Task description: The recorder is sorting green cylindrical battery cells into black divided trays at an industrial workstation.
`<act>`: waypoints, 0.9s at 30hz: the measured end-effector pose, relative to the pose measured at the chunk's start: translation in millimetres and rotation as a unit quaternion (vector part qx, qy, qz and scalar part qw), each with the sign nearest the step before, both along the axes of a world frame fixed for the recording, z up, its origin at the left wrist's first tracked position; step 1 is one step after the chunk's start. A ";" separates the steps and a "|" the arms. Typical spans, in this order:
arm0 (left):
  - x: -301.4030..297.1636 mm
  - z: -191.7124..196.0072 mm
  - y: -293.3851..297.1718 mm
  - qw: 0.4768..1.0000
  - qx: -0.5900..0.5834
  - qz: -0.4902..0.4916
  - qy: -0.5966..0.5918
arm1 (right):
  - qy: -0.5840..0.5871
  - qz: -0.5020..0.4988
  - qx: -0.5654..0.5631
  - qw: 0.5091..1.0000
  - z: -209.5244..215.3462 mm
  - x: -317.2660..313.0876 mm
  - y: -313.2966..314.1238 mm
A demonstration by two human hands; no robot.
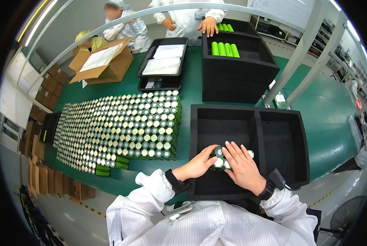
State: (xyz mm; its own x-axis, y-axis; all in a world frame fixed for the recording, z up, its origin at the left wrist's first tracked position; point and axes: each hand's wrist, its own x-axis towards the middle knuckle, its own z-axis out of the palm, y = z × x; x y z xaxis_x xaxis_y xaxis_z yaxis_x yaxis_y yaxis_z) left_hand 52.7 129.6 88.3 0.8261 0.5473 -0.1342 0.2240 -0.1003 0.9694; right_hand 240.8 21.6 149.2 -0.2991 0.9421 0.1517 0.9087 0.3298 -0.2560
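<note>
A green surface [322,110] is stretching across the room beneath a pale metal frame [314,41] that is arching overhead. Brown cartons [48,84] are stacking up along the left wall, above a grey floor [72,217]. Ceiling strip lights [36,18] are glowing at the upper left, and shelving [273,26] is standing at the far right.

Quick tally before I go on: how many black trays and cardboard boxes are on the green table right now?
Deep black foam trays: 3, one under both hands, two stacked-looking at the far side.
Shallow black trays holding white sheets: 2, one on top of the other.
Open cardboard box: 1.
Total: 6.
</note>
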 end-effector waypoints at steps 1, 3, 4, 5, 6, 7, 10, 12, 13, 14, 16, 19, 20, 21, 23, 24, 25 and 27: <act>0.3 -0.7 2.5 1.000 -0.023 -0.005 -0.005 | -0.004 -0.004 0.001 1.000 -0.9 -0.6 -0.8; -0.5 1.6 5.2 0.999 -0.046 -0.020 -0.014 | -0.011 -0.007 0.007 1.000 -2.2 -1.6 -2.2; -0.8 3.6 6.2 0.997 -0.072 -0.034 -0.021 | -0.007 -0.012 0.005 1.000 -2.6 -2.1 -2.8; -1.4 5.2 5.7 0.997 -0.067 -0.035 -0.023 | -0.004 -0.017 0.003 1.000 -3.1 -2.4 -3.2; -2.1 6.9 4.0 0.994 -0.095 -0.015 -0.041 | -0.002 -0.018 0.007 1.000 -3.9 -1.8 -2.9; -2.3 9.6 2.5 0.991 -0.124 0.004 -0.059 | -0.004 -0.017 0.012 1.000 -4.4 -1.9 -3.6; -2.9 25.8 -6.9 0.982 0.186 0.013 -0.004 | -0.001 -0.022 0.014 1.000 -6.8 -2.8 -5.1; -4.7 26.5 -12.7 0.964 0.264 0.019 0.032 | -0.009 -0.027 0.023 0.999 -8.1 -4.0 -5.1; -6.5 25.7 -16.4 0.939 0.337 0.026 0.068 | -0.008 -0.027 0.022 0.999 -8.0 -5.2 -5.8; -8.3 22.6 -19.4 0.929 0.360 0.034 0.073 | -0.013 -0.025 0.025 0.999 -8.0 -6.5 -6.6; -8.1 19.0 -25.3 0.919 0.381 0.039 0.096 | -0.017 -0.021 0.028 0.999 -7.0 -7.7 -7.6; -6.1 29.6 -32.1 0.885 0.436 0.032 0.158 | -0.026 -0.027 0.029 0.999 -8.2 -5.6 -6.9; -5.6 34.1 -33.4 0.861 0.468 0.021 0.198 | -0.027 -0.026 0.026 0.999 -10.5 -3.9 -7.4; -7.1 33.0 -33.6 0.859 0.471 0.023 0.198 | -0.027 -0.024 0.025 0.999 -10.9 -3.4 -7.3; -10.0 28.1 -32.0 0.883 0.436 0.016 0.172 | -0.013 -0.014 0.024 1.000 -5.7 -2.6 -6.5; -10.9 29.4 -29.9 0.901 0.399 0.004 0.169 | 0.000 -0.008 0.020 1.000 -3.2 -1.3 -7.1; -9.5 25.1 -27.2 0.900 0.404 0.004 0.167 | -0.002 -0.009 0.025 1.000 -2.6 0.2 -6.7; -6.6 5.3 -18.5 0.963 0.248 0.101 0.041 | 0.041 -0.015 0.004 0.999 -4.3 3.2 -1.9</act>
State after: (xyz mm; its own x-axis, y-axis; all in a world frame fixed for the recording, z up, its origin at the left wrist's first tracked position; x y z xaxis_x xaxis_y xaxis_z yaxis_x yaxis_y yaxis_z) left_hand 46.1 111.2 93.6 0.6945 0.7086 0.1246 0.3608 -0.4928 0.7918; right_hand 244.0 19.7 144.9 -0.2576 0.9488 0.1829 0.8941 0.3059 -0.3271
